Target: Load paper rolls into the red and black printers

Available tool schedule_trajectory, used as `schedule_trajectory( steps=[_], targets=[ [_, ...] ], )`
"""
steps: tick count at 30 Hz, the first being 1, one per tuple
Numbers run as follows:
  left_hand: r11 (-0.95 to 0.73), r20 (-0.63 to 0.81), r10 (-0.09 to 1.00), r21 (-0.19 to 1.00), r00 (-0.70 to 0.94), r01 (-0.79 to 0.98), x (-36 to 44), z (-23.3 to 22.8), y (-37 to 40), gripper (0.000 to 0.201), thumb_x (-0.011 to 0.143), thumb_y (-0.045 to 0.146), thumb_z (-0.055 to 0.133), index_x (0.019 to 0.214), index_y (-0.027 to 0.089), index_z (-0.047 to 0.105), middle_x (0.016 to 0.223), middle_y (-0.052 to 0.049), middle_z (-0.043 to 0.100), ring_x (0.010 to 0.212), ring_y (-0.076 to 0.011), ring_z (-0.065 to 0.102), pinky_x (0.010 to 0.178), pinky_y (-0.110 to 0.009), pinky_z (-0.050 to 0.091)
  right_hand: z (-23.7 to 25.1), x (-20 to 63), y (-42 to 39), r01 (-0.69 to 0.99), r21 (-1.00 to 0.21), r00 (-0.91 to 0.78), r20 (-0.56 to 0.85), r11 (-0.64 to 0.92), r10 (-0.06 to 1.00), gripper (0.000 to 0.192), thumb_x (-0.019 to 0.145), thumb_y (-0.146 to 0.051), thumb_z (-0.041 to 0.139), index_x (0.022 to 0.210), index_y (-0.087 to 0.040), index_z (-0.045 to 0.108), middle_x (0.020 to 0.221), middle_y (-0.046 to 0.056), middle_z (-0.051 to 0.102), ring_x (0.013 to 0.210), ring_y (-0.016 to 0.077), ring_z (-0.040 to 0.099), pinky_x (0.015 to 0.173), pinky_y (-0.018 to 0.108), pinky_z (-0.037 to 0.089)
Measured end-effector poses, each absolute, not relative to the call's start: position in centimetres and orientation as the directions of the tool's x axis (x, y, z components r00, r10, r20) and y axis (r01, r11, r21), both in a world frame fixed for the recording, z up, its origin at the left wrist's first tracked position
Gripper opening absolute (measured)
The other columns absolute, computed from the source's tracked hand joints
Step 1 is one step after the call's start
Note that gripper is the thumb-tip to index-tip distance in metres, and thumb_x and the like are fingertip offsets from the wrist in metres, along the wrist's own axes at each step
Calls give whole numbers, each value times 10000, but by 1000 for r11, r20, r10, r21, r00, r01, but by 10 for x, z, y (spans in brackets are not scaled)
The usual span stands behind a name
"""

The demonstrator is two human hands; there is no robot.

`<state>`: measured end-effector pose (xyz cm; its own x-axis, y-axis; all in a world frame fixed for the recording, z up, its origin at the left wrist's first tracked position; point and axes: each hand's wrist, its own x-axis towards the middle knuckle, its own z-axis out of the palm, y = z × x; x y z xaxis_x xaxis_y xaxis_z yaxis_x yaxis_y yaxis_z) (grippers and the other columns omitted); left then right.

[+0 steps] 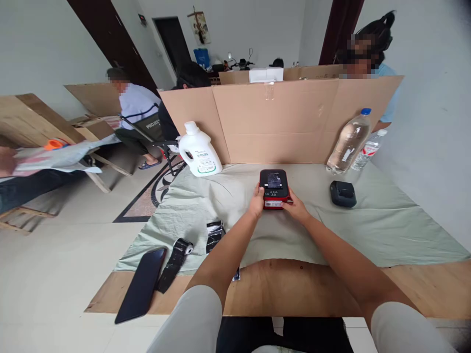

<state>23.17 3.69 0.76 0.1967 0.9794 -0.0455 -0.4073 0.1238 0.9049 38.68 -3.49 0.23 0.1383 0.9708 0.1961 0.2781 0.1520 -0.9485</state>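
A small black and red product box is held between my two hands near the middle of the cloth. Its top carries a dark picture, and a white label runs along the red side facing me. My left hand closes on the box's left side, thumb at the upper edge. On the near right corner, my right hand grips with its fingers against the side. Farther right lies a small black case-like object, apart from my hands. Behind my left forearm, a black shiny packet is partly hidden.
A white jug stands back left; a large clear bottle and a smaller bottle lean back right. A cardboard screen borders the far side. A phone and black roll lie front left. Other people sit beyond.
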Motion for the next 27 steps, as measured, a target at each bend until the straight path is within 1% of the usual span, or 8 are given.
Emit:
schedule_trajectory(
  steps=[4, 9, 14, 18, 20, 23, 25, 27],
  targets=[
    [126, -72, 976, 956, 204, -266, 247, -4, -12, 524, 896, 462, 520, 1371, 249, 469, 1488, -49, 427, 1405, -236, 337, 1178, -419, 243, -15, 407, -86, 336, -930, 161, 212, 148, 964, 837, 737, -435, 659, 1473, -235, 314, 1365, 96, 538, 1205, 288, 543, 965, 469, 500],
    [36, -14, 986, 991, 167, -129, 235, -4, -78, 596, 904, 540, 465, 1429, 266, 397, 1548, -22, 323, 1450, -205, 236, 1206, -360, 166, -33, 397, -148, 454, -877, 207, 273, 155, 939, 816, 787, -449, 620, 1490, -231, 269, 1418, 118, 478, 1241, 304, 503, 1014, 509, 455],
    [111, -97, 984, 989, 147, -93, 222, -8, -128, 615, 912, 571, 433, 1450, 284, 357, 1580, -8, 244, 1468, -200, 176, 1210, -360, 147, -39, 380, -190, 557, -810, 240, 368, 183, 899, 763, 835, -449, 573, 1495, -247, 249, 1425, 111, 473, 1255, 310, 485, 1038, 543, 419],
    [102, -73, 981, 982, 179, -160, 216, -12, -137, 614, 894, 548, 498, 1430, 268, 391, 1574, -16, 256, 1472, -201, 152, 1215, -348, 103, -35, 379, -203, 550, -808, 206, 377, 212, 903, 742, 848, -455, 576, 1489, -253, 262, 1411, 114, 486, 1240, 306, 500, 1014, 534, 444],
    [107, -62, 977, 971, 205, -214, 215, -12, -134, 611, 883, 522, 538, 1421, 268, 401, 1557, -26, 294, 1463, -218, 182, 1209, -371, 125, -27, 382, -199, 513, -834, 227, 358, 202, 906, 716, 853, -470, 574, 1475, -255, 293, 1421, 118, 468, 1247, 299, 495, 1000, 520, 459],
    [126, -61, 970, 954, 237, -271, 213, -9, -126, 585, 875, 478, 569, 1399, 260, 427, 1498, -47, 396, 1415, -244, 295, 1181, -405, 208, -11, 386, -181, 464, -864, 302, 360, 194, 883, 617, 885, -513, 513, 1433, -270, 371, 1475, 99, 397, 1334, 286, 406, 1036, 510, 428],
    [145, -72, 967, 943, 243, -299, 211, -6, -120, 566, 864, 435, 589, 1382, 257, 447, 1462, -52, 444, 1385, -250, 342, 1156, -405, 255, -1, 386, -167, 440, -873, 301, 365, 211, 881, 501, 923, -532, 424, 1348, -277, 491, 1455, 73, 430, 1386, 269, 337, 1104, 509, 347],
    [155, -69, 963, 933, 260, -324, 208, -3, -113, 565, 839, 367, 611, 1374, 265, 459, 1450, -45, 459, 1380, -252, 347, 1141, -402, 273, 5, 385, -157, 413, -884, 281, 351, 218, 893, 452, 950, -535, 341, 1185, -276, 628, 1389, 57, 506, 1400, 262, 319, 1142, 502, 278]
  ],
)
